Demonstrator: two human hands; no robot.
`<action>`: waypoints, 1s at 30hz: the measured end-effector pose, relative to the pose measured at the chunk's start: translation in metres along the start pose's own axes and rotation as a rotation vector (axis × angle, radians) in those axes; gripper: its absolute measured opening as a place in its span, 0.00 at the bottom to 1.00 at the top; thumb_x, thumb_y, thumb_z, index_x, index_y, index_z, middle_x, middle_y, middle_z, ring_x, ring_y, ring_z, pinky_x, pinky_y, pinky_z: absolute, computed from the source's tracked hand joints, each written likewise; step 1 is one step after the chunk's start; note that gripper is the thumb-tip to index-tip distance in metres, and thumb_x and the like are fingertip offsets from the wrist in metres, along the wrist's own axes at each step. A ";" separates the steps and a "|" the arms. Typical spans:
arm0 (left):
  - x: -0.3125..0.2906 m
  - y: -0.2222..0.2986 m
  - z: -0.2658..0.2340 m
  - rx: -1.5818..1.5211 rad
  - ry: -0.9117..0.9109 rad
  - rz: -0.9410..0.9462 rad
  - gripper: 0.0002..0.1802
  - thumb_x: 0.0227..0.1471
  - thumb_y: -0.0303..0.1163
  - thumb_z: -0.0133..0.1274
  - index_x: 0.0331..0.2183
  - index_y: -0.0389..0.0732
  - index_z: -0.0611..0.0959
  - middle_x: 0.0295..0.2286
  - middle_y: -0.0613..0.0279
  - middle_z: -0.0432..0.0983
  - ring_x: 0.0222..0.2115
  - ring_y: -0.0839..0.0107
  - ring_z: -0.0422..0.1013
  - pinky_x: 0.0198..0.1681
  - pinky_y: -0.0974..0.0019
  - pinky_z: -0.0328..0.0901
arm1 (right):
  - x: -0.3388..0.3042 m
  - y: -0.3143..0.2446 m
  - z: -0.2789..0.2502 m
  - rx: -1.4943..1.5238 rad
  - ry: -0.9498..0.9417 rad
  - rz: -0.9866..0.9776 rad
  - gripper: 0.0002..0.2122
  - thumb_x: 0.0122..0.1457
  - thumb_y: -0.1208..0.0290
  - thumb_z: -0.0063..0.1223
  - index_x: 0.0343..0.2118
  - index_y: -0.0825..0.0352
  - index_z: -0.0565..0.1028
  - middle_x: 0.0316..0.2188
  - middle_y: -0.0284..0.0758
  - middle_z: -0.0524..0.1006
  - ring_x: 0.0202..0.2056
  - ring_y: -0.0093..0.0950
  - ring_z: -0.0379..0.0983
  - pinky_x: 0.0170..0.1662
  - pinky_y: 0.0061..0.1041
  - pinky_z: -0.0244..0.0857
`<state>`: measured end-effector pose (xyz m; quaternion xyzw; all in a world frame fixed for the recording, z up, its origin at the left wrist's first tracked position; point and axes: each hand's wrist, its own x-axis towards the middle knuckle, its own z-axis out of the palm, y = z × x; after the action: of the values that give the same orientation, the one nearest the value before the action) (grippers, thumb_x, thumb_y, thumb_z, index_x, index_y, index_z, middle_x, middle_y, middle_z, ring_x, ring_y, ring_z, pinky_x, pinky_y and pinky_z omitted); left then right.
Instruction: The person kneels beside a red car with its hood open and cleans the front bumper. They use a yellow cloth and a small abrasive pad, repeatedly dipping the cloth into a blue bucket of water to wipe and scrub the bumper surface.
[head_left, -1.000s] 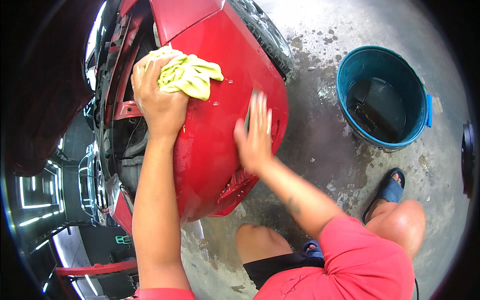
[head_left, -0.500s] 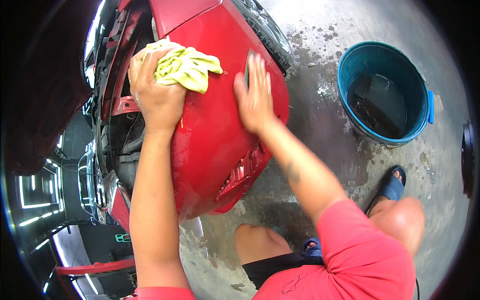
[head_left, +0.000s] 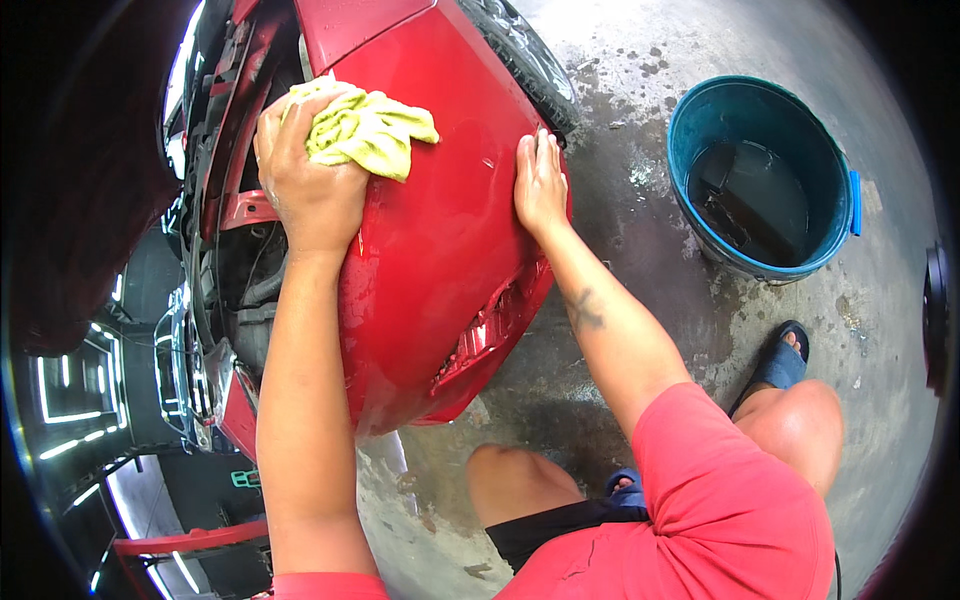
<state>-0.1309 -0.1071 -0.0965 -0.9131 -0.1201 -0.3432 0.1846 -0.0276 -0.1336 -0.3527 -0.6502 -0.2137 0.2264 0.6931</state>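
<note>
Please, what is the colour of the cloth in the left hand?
The cloth in the left hand is bright yellow-green, best seen in the head view.

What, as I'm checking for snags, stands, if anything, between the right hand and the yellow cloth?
Nothing visible: only the red panel spans the gap between the right hand and the yellow cloth, which the left hand grips.

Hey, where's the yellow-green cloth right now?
The yellow-green cloth is bunched in the left hand, upper left of centre in the head view, against the red bumper beside the exposed engine bay.
</note>
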 end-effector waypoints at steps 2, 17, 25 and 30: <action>0.002 0.003 0.000 -0.021 -0.012 -0.005 0.21 0.45 0.23 0.68 0.44 0.39 0.86 0.46 0.53 0.80 0.51 0.55 0.74 0.58 0.56 0.68 | -0.020 -0.007 0.010 0.040 0.003 0.099 0.43 0.74 0.37 0.30 0.75 0.73 0.48 0.76 0.57 0.44 0.78 0.49 0.36 0.76 0.54 0.32; 0.001 -0.005 -0.008 0.018 -0.002 -0.026 0.22 0.41 0.32 0.71 0.42 0.45 0.87 0.44 0.57 0.81 0.51 0.56 0.74 0.56 0.53 0.64 | -0.157 0.027 0.017 0.037 -0.100 -0.251 0.40 0.72 0.53 0.47 0.76 0.73 0.44 0.77 0.54 0.43 0.78 0.51 0.34 0.76 0.54 0.32; -0.004 0.003 0.005 -0.019 -0.021 -0.050 0.20 0.45 0.23 0.69 0.43 0.38 0.87 0.45 0.53 0.79 0.49 0.55 0.75 0.55 0.57 0.69 | -0.006 -0.004 0.004 0.013 0.015 -0.255 0.36 0.75 0.47 0.40 0.73 0.74 0.54 0.75 0.55 0.52 0.77 0.48 0.43 0.76 0.48 0.38; 0.004 -0.005 -0.008 -0.028 0.013 -0.049 0.21 0.41 0.27 0.69 0.42 0.42 0.87 0.45 0.55 0.80 0.51 0.54 0.73 0.57 0.53 0.67 | -0.152 -0.035 0.005 0.039 -0.149 -0.306 0.44 0.70 0.48 0.49 0.76 0.74 0.44 0.77 0.56 0.40 0.78 0.53 0.31 0.75 0.58 0.30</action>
<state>-0.1341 -0.1058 -0.0869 -0.9101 -0.1366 -0.3550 0.1643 -0.1516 -0.2211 -0.3174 -0.5778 -0.3566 0.1700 0.7142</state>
